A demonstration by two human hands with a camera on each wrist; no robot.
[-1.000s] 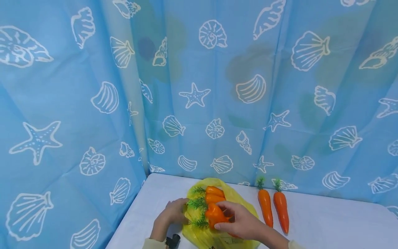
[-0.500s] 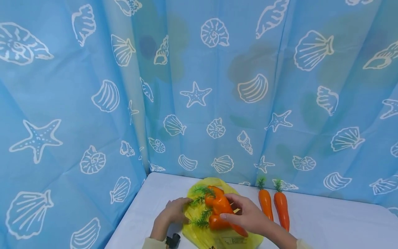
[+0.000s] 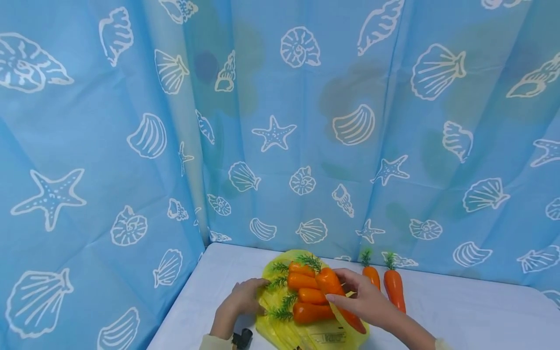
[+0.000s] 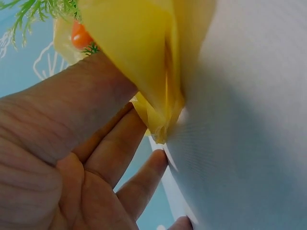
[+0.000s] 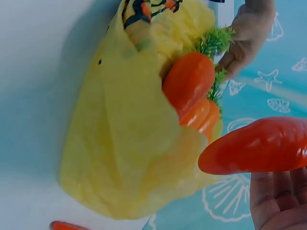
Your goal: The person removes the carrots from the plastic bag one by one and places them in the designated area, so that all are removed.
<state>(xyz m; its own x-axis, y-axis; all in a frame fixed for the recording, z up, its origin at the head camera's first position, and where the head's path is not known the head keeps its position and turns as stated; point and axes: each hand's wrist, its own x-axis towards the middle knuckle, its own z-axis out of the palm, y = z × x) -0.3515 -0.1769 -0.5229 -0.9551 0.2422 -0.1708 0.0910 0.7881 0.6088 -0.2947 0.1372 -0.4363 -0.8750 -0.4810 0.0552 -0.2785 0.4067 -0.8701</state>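
Observation:
My right hand (image 3: 365,297) holds an orange carrot (image 3: 331,283) with a feathery green top, raised and slanting over the right part of a yellow plastic bag (image 3: 273,333). In the right wrist view the tapered end of that carrot (image 5: 259,148) sticks out past the fingers. My left hand (image 3: 246,297) is at the bag's left side. Its thumb and fingers pinch the edge of the bag (image 4: 134,38) in the left wrist view. Several more carrots (image 3: 310,313) lie side by side in the bag's mouth, green tops to the left.
Two loose carrots lie on the white table (image 3: 463,311) right of the bag, one (image 3: 372,275) partly behind my right hand, the other (image 3: 395,290) farther right. A small black object (image 3: 243,338) is by my left wrist. A blue shell-print curtain (image 3: 302,146) hangs behind.
My right hand has shifted right with the carrot, from over the bagged ones to the bag's right side, uncovering the row beneath. My left hand stays where it was.

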